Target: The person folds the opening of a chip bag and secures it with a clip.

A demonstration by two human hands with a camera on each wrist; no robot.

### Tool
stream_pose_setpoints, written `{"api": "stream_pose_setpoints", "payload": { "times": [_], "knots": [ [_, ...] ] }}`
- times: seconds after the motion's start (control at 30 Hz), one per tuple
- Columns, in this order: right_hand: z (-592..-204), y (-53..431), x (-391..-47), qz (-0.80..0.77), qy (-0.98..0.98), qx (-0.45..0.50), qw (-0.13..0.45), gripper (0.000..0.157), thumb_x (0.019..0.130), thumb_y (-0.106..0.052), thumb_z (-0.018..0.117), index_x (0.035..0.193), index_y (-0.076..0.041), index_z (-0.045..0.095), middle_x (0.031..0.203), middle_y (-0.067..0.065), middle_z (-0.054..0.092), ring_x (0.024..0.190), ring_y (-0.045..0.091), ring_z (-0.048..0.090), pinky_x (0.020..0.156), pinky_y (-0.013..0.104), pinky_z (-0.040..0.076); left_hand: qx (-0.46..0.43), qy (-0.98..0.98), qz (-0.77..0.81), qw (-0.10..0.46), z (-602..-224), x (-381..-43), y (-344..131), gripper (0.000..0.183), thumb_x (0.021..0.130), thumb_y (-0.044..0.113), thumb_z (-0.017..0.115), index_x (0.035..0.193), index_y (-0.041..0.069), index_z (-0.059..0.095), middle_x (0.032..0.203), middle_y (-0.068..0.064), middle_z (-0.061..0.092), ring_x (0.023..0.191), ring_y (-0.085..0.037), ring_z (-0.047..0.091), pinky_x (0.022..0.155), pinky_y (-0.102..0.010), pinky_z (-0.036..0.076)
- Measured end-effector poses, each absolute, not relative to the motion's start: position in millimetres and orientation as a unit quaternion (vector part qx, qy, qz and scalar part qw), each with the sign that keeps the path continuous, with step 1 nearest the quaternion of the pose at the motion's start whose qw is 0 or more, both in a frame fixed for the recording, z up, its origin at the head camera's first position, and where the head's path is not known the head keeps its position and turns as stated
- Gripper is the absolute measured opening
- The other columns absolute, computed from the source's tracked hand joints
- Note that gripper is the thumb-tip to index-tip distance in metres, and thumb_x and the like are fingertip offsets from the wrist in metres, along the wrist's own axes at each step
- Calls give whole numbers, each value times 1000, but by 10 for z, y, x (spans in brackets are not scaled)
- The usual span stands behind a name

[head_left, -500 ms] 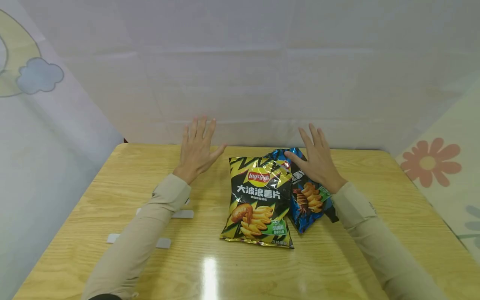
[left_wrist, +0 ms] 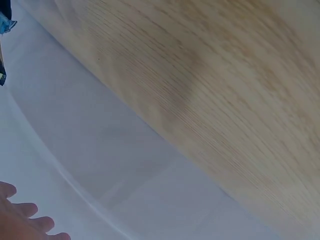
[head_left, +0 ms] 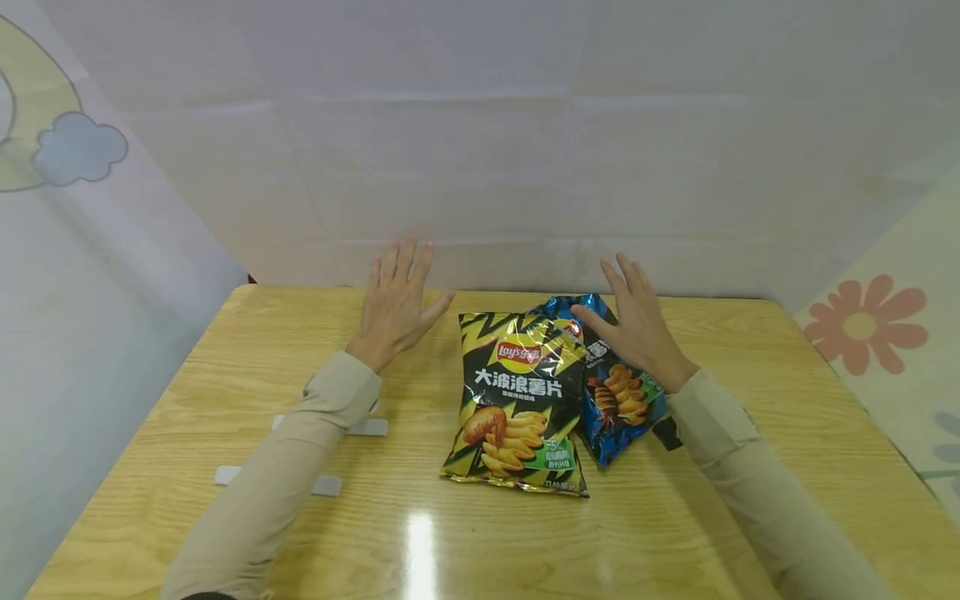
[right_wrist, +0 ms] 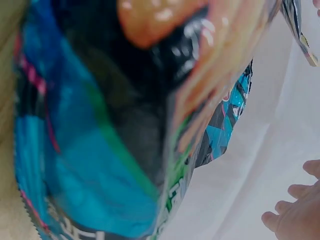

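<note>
A black-and-yellow bag of potato chips (head_left: 517, 404) lies face up on the wooden table and overlaps part of a blue-and-black chip bag (head_left: 622, 408) on its right. Left of the yellow bag, my left hand (head_left: 395, 312) is spread, back up, and holds nothing. My right hand (head_left: 637, 333) extends over the blue bag's upper right part with its fingers apart; whether it touches the bag is unclear. Close up in the right wrist view, the blue bag (right_wrist: 75, 150) fills the left side, and fingertips (right_wrist: 300, 192) show at the lower right.
Pale flat strips (head_left: 367, 427) lie partly beneath the left forearm, with another strip (head_left: 326, 486) nearer the front. A small black object (head_left: 667, 434) pokes out beside the blue bag. Behind the table (head_left: 480, 550) hangs a white sheet (head_left: 480, 167); decorated side panels flank it.
</note>
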State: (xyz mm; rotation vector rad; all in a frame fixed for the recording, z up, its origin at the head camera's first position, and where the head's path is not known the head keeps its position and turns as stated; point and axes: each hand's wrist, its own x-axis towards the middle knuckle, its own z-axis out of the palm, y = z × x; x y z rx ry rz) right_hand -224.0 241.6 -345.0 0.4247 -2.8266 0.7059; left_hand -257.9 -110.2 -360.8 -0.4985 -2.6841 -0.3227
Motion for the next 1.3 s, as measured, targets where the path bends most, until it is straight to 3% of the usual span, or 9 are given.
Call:
{"api": "stream_pose_setpoints", "payload": {
  "times": [0.37, 1.1, 1.3],
  "knots": [
    [-3428, 2368, -2115, 264, -947, 158, 92, 87, 95, -57, 55, 160, -13, 16, 167, 15, 6, 153, 43, 5, 115, 71, 11, -198, -956, -132, 171, -3597, -2508, -1077, 80, 99, 53, 44, 159, 9, 16, 165, -19, 15, 152, -40, 16, 123, -58, 9],
    [-3406, 2288, -2006, 274, -943, 180, 50, 82, 97, -50, 57, 160, -15, 18, 167, 14, 9, 151, 44, 13, 113, 71, 18, -219, -952, -173, 125, -3555, -2362, -978, 77, 101, 51, 44, 159, 7, 15, 165, -19, 15, 152, -41, 17, 122, -58, 13],
    [-3414, 2270, -1983, 273, -942, 190, 44, 83, 98, -49, 57, 159, -11, 16, 166, 17, 11, 150, 45, 14, 114, 71, 19, -231, -951, -170, 115, -3564, -2330, -964, 76, 102, 49, 44, 158, 4, 17, 165, -19, 15, 152, -38, 17, 124, -52, 13]
  ]
}}
